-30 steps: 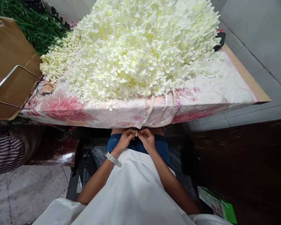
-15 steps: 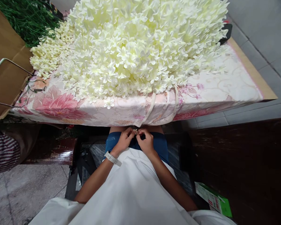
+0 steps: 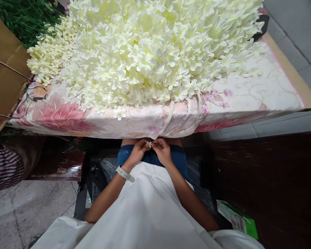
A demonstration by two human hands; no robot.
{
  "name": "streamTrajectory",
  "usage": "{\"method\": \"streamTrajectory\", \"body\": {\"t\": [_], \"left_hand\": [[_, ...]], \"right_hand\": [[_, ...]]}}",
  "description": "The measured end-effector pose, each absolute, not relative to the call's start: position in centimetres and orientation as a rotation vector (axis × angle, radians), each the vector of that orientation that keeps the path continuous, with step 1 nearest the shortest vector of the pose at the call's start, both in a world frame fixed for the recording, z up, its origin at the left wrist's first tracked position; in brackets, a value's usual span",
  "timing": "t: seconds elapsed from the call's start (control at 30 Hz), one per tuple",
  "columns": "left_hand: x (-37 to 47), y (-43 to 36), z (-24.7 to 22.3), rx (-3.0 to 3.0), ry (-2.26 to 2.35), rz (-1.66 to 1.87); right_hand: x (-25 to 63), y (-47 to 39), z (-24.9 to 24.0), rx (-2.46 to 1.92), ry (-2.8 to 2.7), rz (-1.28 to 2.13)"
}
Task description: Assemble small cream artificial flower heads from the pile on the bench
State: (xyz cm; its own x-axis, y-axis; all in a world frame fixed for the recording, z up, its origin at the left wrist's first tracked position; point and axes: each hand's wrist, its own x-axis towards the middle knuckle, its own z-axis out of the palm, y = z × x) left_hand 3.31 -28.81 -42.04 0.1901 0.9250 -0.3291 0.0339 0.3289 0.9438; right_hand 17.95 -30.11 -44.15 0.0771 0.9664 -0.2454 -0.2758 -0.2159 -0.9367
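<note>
A small white artificial flower (image 3: 149, 144) sits between my fingertips, low over my lap, just below the table's front edge. My left hand (image 3: 140, 150) pinches it from the left. From the other side my right hand (image 3: 162, 151) has its thumb and index finger closed at the flower; any stem is too small to make out. Above my hands, a big heap of cream-white artificial flowers (image 3: 145, 58) covers much of the table. One single blossom (image 3: 119, 113) lies apart at the cloth's front edge.
A floral tablecloth (image 3: 269, 90) covers the table (image 3: 295, 74). Green plastic stems (image 3: 28, 20) and a cardboard box (image 3: 7, 69) with a metal wire frame stand at the left. Another person's striped clothing (image 3: 5, 169) shows at far left. A green-and-white box (image 3: 238, 219) lies low on the right.
The small flower shows more plainly between my fingertips, and my right fingers have shifted slightly. The view has moved a little, so the table appears shifted.
</note>
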Motion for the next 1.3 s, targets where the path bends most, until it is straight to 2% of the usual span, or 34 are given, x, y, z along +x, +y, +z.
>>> {"method": "streamTrajectory", "body": {"t": [0.4, 0.7, 0.97, 1.3], "left_hand": [[3.2, -29.1, -42.2, 1.088, 1.233, 0.778], [3.1, -28.8, -42.3, 1.001, 1.192, 0.783], [3.3, -28.8, -41.6, 0.932, 1.211, 0.832], [3.5, -29.1, -43.1, 0.933, 1.276, 0.892]], "right_hand": [[18.6, -30.1, -46.2, -1.210, -0.825, 1.548], [18.8, -29.9, -44.5, -1.081, -0.728, 1.777], [18.3, -29.5, -44.8, -1.197, -0.559, 1.675], [18.1, -29.5, -44.4, -1.249, -0.686, 1.536]]}}
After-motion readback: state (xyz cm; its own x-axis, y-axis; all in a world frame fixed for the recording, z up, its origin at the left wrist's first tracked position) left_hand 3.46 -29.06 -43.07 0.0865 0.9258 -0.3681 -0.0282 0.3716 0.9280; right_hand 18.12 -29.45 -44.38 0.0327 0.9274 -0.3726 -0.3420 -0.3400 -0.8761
